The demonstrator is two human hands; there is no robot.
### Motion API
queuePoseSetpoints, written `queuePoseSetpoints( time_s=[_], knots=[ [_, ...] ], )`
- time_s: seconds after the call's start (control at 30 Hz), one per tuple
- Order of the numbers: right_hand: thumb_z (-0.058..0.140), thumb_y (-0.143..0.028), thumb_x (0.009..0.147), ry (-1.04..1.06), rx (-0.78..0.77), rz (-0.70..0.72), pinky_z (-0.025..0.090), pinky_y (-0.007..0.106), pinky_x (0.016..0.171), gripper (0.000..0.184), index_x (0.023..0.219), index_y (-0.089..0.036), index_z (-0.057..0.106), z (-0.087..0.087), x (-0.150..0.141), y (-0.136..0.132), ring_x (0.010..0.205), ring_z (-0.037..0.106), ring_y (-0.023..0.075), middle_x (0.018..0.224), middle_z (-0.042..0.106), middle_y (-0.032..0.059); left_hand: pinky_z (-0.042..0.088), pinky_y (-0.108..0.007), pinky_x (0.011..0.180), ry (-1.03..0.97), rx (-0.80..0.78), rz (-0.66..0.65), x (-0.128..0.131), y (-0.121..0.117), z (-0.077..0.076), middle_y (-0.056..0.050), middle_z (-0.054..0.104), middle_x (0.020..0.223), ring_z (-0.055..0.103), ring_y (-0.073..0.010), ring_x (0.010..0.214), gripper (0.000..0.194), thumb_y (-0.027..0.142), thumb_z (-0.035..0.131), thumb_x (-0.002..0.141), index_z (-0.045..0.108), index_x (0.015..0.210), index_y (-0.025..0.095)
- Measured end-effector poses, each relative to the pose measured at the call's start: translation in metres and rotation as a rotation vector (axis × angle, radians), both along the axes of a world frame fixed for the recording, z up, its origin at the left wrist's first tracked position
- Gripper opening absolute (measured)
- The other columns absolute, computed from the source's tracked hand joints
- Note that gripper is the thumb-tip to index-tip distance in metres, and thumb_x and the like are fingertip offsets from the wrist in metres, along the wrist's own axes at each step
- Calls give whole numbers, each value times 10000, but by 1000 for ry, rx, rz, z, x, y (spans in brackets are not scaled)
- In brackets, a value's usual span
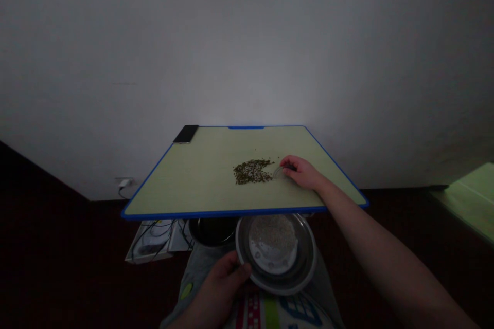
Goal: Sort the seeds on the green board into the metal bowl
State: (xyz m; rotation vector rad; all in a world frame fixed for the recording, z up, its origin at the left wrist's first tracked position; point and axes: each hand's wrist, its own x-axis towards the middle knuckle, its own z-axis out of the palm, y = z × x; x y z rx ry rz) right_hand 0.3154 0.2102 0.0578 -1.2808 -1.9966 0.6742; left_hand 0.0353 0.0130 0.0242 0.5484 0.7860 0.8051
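Small greenish-brown beans or seeds lie in a loose patch on a pale yellow tabletop with a blue rim. At the right edge of the patch, my right hand pinches a thin, see-through curved piece, whose kind I cannot make out. Below the table's front edge, my left hand grips the left rim of a round metal bowl, thumb on top. Something pale and grainy sits in the bowl. The bowl rests over my lap, slightly tilted.
A black phone lies at the table's far left corner. Under the front edge stand a dark pot and a white box with cables. A grey wall rises behind; a charger is plugged in at left.
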Motion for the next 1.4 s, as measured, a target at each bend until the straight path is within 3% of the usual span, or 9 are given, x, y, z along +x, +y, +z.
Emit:
queuePoseSetpoints(
  time_s=[0.3,0.63,0.97,1.4],
  knots=[
    [528,-226,810,-57,43,-4,442,303,716,139,933,-186,577,0,-5,-5,761,575,169,827,639,31,467,-447,995,-2,-24,14,-2,1,-2,-92,786,931,700,-284,995,283,325,834,646,745,868,173],
    [533,-158,804,-77,124,-52,432,284,721,137,929,-184,581,-2,-11,-7,762,584,159,825,649,26,477,-477,977,12,-53,63,-8,3,-26,-135,765,999,691,-316,1013,374,328,852,620,737,930,155],
    [530,-146,790,-63,164,-66,415,274,683,152,919,-176,604,-3,-14,-6,703,548,152,778,627,21,482,-464,966,116,-54,81,-17,5,-31,-116,773,929,686,-322,1020,405,345,867,591,749,937,172],
    [537,-114,747,-28,180,-103,387,262,643,164,874,-176,620,-7,-12,0,651,523,143,696,598,0,473,-473,970,102,-34,71,-20,7,-39,-116,769,915,683,-328,1024,413,382,861,591,739,929,178]
  ],
)
